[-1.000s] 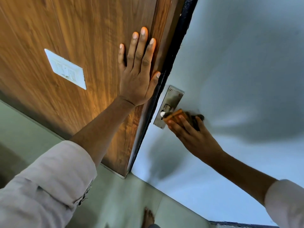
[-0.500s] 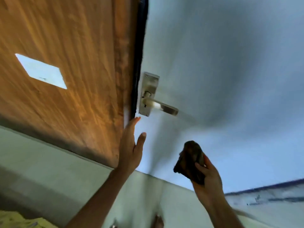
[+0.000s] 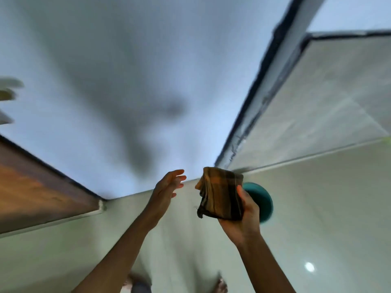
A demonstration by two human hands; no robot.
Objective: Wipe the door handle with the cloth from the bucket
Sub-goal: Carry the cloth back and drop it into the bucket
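Observation:
My right hand (image 3: 243, 218) holds a folded brown and orange striped cloth (image 3: 220, 194) in front of me, low in the view. Just left of the cloth, my left hand (image 3: 167, 188) is raised with fingers spread and holds nothing. Behind the cloth and my right hand a teal bucket (image 3: 261, 199) stands on the floor, mostly hidden. At the far left edge a blurred metal shape (image 3: 7, 98) may be the door handle; I cannot tell for sure. The pale blue door (image 3: 105, 70) fills the upper left.
A wooden panel (image 3: 31, 187) runs along the lower left. A dark-edged door frame (image 3: 258, 92) rises at right, with a tiled wall (image 3: 328, 102) beyond it. The glossy tiled floor (image 3: 317, 218) spreads below. My feet (image 3: 221, 286) show at the bottom edge.
The view swung right and down, away from the handle. My right hand left the handle with the cloth. My left hand came off the wooden panel. The bucket came into view.

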